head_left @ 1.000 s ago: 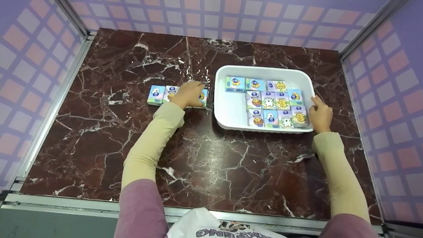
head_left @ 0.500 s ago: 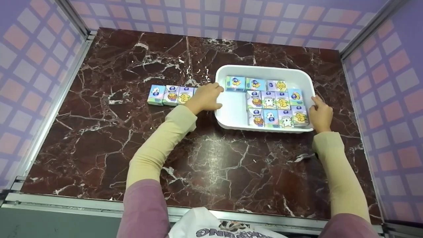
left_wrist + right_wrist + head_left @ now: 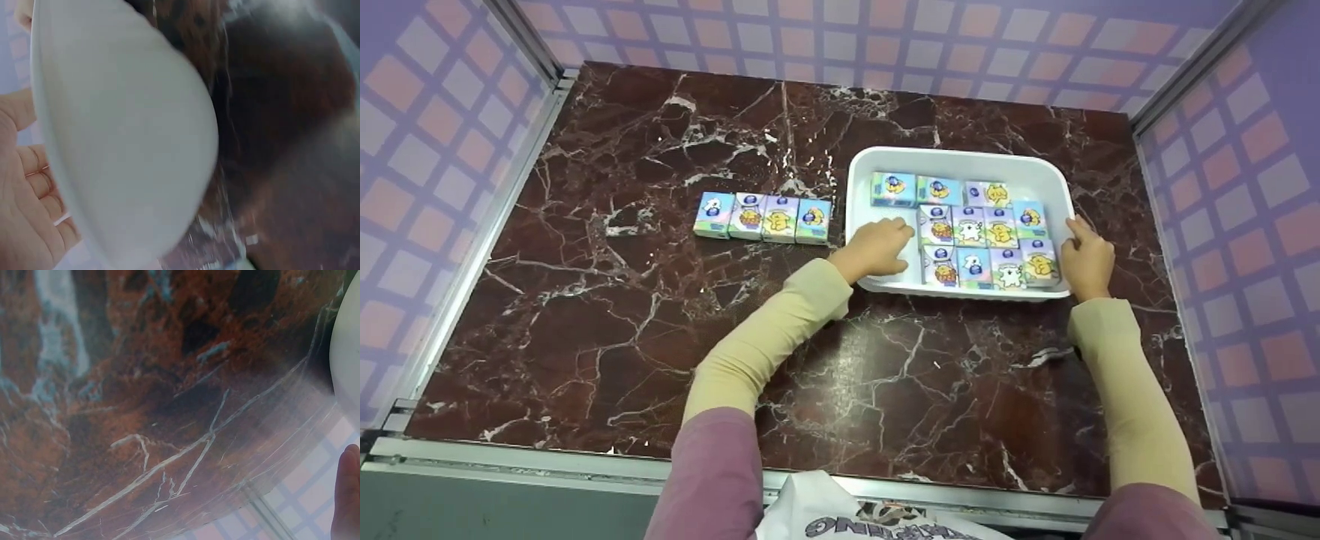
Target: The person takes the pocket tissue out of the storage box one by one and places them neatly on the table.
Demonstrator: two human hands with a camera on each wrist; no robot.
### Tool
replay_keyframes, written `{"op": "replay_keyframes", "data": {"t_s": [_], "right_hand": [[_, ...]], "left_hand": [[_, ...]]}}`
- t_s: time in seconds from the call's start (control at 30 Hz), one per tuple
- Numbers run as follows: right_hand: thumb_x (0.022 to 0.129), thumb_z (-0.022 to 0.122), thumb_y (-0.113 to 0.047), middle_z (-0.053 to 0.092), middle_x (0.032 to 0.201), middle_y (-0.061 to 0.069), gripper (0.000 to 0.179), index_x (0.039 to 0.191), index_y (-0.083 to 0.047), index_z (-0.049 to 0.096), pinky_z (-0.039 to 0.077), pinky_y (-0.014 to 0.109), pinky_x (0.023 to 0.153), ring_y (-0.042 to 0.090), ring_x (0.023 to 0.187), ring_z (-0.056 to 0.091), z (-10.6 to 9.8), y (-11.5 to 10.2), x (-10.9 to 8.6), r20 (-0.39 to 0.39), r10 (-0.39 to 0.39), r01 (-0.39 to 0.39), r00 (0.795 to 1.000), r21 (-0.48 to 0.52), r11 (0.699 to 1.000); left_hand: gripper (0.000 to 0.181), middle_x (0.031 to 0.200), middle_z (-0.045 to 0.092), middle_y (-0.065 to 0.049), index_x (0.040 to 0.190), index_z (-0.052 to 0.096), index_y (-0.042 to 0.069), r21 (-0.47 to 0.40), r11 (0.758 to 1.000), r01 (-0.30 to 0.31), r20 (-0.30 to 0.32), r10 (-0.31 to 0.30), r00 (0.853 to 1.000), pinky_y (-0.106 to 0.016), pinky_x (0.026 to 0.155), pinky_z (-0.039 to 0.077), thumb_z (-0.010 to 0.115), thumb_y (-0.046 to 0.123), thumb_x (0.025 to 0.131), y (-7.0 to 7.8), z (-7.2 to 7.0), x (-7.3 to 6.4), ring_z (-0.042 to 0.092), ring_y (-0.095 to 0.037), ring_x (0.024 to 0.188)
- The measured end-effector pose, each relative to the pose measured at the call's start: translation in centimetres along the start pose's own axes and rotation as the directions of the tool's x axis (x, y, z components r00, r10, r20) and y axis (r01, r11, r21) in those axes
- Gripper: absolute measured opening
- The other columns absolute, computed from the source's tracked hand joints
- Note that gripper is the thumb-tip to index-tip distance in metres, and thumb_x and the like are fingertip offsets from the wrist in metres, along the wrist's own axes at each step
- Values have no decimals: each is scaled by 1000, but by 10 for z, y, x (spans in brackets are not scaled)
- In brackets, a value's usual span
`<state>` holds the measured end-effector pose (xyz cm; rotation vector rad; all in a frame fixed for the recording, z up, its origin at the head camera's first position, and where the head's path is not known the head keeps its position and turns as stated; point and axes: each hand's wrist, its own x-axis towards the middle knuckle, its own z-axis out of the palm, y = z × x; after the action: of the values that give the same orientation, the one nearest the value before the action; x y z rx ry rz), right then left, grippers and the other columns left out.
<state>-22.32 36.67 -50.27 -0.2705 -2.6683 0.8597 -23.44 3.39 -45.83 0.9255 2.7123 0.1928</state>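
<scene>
A white plastic tray (image 3: 960,153) holds several small cartoon-printed boxes (image 3: 970,228), laid in rows towards its back and right side. My left hand (image 3: 877,247) reaches over the tray's front left part, fingers spread and nothing between them, just left of the boxes. In the left wrist view, the tray wall (image 3: 129,124) covers part of that hand (image 3: 22,208), whose palm is bare. At the tray's right rim, my right hand (image 3: 1087,259) grips the edge. Only a fingertip bit of it (image 3: 347,495) shows in the right wrist view.
Left of the tray, several more such boxes (image 3: 763,218) stand side by side in a row on the dark red marble tabletop (image 3: 607,337). Purple checked panels (image 3: 840,37) enclose the back and sides. A metal rail (image 3: 510,461) runs along the front edge.
My left hand has left the right end of the box row and moved right, over the tray rim and into the tray's left part. The right hand stays at the rim.
</scene>
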Motion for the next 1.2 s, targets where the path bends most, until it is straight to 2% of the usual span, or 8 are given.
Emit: {"op": "replay_keyframes", "data": {"t_s": [0.17,0.33,0.57,0.77,0.93,1.03,1.2], "right_hand": [[80,45,2,53,122,14,36,114,0,59,41,43,91,30,114,50,1,0,0,-25,-19,19,1000,4,1000],[81,45,1,52,124,14,36,115,0,58,40,43,95,29,115,48,1,1,0,-7,0,0,1000,2,1000],[82,44,0,51,126,12,38,117,-1,57,37,41,99,28,117,47,0,0,1,16,29,-29,999,2,1000],[81,45,0,50,126,12,38,117,-1,57,37,41,99,28,117,46,0,0,1,21,26,-26,999,-5,1000],[82,44,0,50,126,13,37,117,-2,57,37,41,99,28,118,46,0,0,1,16,16,-16,1000,-1,1000],[82,44,0,51,125,13,36,116,-1,57,39,42,96,29,115,48,0,0,1,2,-2,2,1000,4,1000],[81,45,1,53,123,14,36,114,0,58,40,43,95,31,113,50,1,2,1,-11,-19,19,1000,2,1000]], "left_hand": [[50,115,51,-7,124,45,7,7,1000,-23,14,23,1000,-34,79,48,53,27,79,17,9,7,52,-23,98],[51,116,52,-6,126,45,9,13,1000,-16,25,16,1000,-34,77,49,54,29,80,28,18,16,54,-22,98],[63,125,48,-6,132,39,9,-27,999,23,55,-21,998,-34,85,47,60,33,78,36,22,28,51,-21,107],[69,138,36,-7,132,39,10,-42,997,57,105,-53,993,-35,94,43,65,40,75,37,23,33,43,-24,120],[59,135,36,-7,122,48,11,-48,996,80,151,-72,986,-35,90,45,67,39,74,40,20,36,45,-23,114],[46,130,39,-7,113,52,12,-21,996,88,167,-84,982,-35,85,47,66,33,76,42,18,37,49,-22,106],[36,120,43,-8,108,54,10,35,994,104,172,-109,979,-36,84,45,61,21,75,47,15,37,51,-22,97]]}}
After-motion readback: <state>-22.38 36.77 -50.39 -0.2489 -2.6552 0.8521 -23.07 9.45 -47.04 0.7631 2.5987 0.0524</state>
